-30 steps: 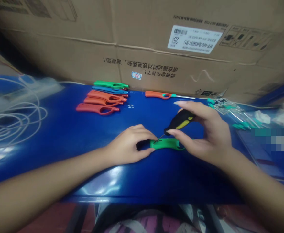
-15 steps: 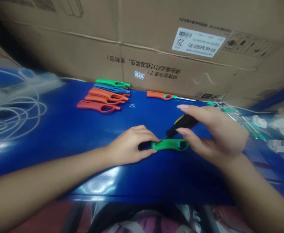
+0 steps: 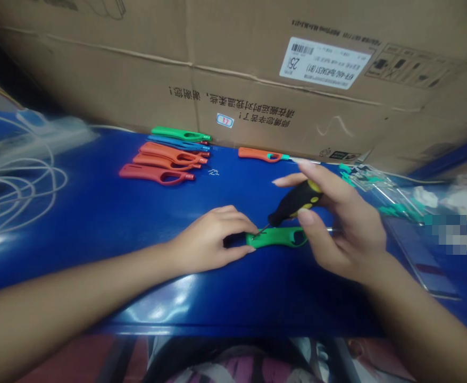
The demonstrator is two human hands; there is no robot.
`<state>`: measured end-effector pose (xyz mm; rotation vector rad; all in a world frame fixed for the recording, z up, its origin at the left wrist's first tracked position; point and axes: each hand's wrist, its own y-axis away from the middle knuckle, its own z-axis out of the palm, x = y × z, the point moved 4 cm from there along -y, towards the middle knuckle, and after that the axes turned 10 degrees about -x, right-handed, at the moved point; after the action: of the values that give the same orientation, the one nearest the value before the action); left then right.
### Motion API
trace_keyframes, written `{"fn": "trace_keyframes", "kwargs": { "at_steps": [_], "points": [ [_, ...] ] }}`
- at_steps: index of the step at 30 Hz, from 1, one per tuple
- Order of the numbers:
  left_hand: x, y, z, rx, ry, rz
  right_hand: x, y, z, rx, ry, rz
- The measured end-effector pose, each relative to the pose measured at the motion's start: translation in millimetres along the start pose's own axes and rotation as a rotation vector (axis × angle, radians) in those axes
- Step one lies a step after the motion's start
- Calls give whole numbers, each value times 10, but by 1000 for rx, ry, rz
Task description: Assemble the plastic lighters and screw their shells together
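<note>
Just below and right of frame centre, our left hand (image 3: 213,239) pinches one end of the green handle (image 3: 277,238); our right hand (image 3: 351,231) loosely grips the screwdriver (image 3: 293,204), whose slanted tip could slip leftward if pressed off-axis.

Looks forward and down from the person's head, across the blue table (image 3: 149,218) to the cardboard (image 3: 138,80) behind it. Sits near, with the left hand (image 3: 213,239) near mid-frame, the right hand (image 3: 349,229) right of centre and both forearms (image 3: 98,290) cut by the lower corners. Catches clothing (image 3: 245,367) along the bottom edge.
</note>
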<state>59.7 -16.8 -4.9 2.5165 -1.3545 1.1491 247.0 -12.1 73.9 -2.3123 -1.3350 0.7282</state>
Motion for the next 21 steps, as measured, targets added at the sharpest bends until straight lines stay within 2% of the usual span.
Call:
{"fn": "trace_keyframes", "kwargs": {
  "at_steps": [3,8,14,16,19,21],
  "points": [
    [-4,2,-1,9,-3,2,4,-9,23,14,-145,41],
    [0,-3,-5,8,4,7,-58,-2,-36,89,92,-70],
    [-1,-2,0,-4,0,3,38,51,61,-5,-220,104],
    [-2,-2,2,-5,2,1,24,37,29,46,-157,51],
    [-2,-5,5,-13,11,0,-44,19,-42,136,96,-90],
    [-2,-9,5,-19,14,-3,-71,17,-52,149,162,-125]
  ]
}}
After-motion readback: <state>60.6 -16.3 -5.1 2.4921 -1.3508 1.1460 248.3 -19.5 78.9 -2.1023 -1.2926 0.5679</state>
